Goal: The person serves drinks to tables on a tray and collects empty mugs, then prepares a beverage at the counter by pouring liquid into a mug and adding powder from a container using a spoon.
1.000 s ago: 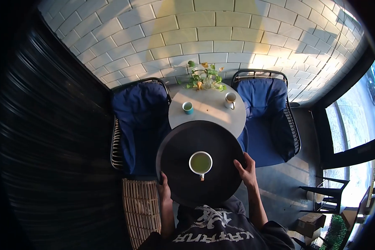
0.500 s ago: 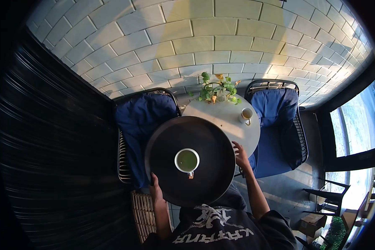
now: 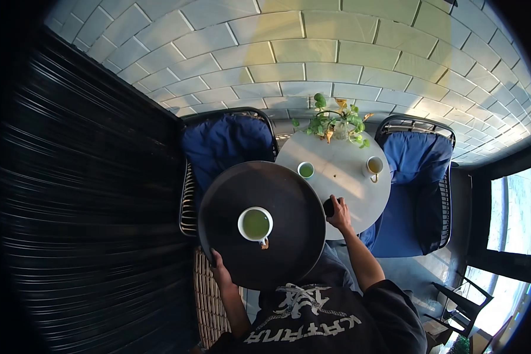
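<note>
My left hand (image 3: 221, 272) grips the near left rim of a large round black tray (image 3: 277, 259), its thumb over the edge. On the tray stands a white cup of green drink (image 3: 255, 225), its handle towards me. To the tray's right, my right hand (image 3: 340, 215) is closed around a small dark round object (image 3: 329, 206) at the near side of the round table (image 3: 360, 200). That object is partly hidden by the fingers, so its kind is unclear. A small cup of green drink (image 3: 305, 170) stands on the table, close to the tray's far rim.
A light-coloured cup (image 3: 374, 166) stands on the table's right, and a leafy plant in a glass vase (image 3: 341, 128) at the back. Blue-cushioned chairs (image 3: 230, 141) flank the table. A brick wall (image 3: 312, 53) rises behind; black ribbed panelling (image 3: 100, 194) is on the left.
The tray has shifted left relative to the table, bringing the small green cup into sight. My right hand has left the tray's side and now holds the dark object at the table.
</note>
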`<state>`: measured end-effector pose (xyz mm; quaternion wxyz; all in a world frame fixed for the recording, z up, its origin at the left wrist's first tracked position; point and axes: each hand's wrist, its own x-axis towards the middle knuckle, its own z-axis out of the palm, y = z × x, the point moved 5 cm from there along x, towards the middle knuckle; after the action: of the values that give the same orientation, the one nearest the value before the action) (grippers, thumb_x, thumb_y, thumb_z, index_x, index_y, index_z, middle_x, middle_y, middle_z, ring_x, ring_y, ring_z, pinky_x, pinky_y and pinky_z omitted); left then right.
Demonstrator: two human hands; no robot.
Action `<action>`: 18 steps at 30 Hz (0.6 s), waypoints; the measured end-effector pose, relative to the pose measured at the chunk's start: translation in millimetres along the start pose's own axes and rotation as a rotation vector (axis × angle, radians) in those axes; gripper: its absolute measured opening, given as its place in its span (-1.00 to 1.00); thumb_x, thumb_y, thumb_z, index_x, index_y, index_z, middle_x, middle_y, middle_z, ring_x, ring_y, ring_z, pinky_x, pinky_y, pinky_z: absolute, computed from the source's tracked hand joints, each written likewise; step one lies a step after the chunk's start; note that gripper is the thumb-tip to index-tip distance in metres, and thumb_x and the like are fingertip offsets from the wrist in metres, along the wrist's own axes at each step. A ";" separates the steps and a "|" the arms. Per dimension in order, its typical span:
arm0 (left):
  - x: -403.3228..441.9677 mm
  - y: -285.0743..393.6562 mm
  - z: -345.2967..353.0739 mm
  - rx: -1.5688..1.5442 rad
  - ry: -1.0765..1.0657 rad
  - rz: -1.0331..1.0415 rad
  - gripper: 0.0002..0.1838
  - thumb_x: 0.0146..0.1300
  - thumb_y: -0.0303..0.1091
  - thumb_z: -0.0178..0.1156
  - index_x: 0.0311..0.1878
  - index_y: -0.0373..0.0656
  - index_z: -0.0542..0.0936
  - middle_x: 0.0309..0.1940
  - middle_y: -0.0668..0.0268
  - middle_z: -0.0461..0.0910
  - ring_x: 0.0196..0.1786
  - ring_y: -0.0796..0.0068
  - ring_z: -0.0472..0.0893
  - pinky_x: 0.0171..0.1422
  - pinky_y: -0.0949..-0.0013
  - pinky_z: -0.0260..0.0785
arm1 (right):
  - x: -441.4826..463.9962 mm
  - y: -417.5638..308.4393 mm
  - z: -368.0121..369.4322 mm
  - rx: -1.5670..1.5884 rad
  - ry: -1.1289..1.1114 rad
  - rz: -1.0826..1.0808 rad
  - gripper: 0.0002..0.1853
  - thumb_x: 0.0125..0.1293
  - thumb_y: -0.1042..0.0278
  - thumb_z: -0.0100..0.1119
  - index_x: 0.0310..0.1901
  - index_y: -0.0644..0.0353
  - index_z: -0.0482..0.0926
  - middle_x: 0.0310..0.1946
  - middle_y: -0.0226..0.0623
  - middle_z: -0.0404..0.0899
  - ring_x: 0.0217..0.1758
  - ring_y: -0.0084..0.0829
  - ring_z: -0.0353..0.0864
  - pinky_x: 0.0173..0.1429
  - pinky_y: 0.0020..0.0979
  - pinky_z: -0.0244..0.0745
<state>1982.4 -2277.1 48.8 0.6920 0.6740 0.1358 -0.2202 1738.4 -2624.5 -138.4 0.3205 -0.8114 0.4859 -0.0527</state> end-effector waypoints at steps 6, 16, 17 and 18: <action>-13.8 -5.6 10.9 -0.056 0.010 -0.031 -0.28 0.42 0.09 0.05 0.35 -0.39 0.28 0.22 -0.01 0.44 0.19 0.17 0.55 0.26 0.24 0.46 | -3.9 38.2 -35.0 0.028 0.148 0.026 -0.02 -0.31 0.47 0.46 0.30 0.05 0.27 0.00 -0.01 0.38 -0.01 0.12 0.51 0.05 -0.03 0.51; -23.8 -17.3 21.8 0.015 0.114 -0.047 -0.24 0.38 0.12 0.11 0.33 -0.41 0.30 0.20 0.00 0.47 0.15 0.16 0.57 0.22 0.22 0.49 | 9.0 106.3 -86.8 0.052 0.213 0.101 -0.05 -0.28 0.49 0.49 0.28 0.03 0.26 -0.02 0.03 0.41 0.01 0.13 0.54 0.07 -0.02 0.54; -26.6 -18.2 22.6 0.017 0.118 -0.050 -0.24 0.38 0.12 0.11 0.33 -0.41 0.30 0.20 0.00 0.47 0.15 0.16 0.57 0.22 0.22 0.49 | 10.9 107.9 -85.9 0.036 0.178 0.107 0.03 -0.31 0.46 0.54 0.32 0.01 0.21 0.02 0.05 0.39 0.03 0.14 0.54 0.09 -0.01 0.54; -32.4 -14.1 29.8 0.021 0.106 -0.045 -0.24 0.37 0.12 0.11 0.33 -0.40 0.30 0.20 0.00 0.46 0.15 0.16 0.57 0.22 0.22 0.49 | 10.9 109.1 -84.8 0.034 0.174 0.108 0.03 -0.31 0.46 0.54 0.32 0.01 0.21 0.02 0.05 0.39 0.03 0.14 0.54 0.09 -0.01 0.54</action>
<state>1944.2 -2302.6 53.8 0.6716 0.6886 0.1851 -0.2011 1628.1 -2708.4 -136.3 0.2931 -0.7709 0.5540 -0.1137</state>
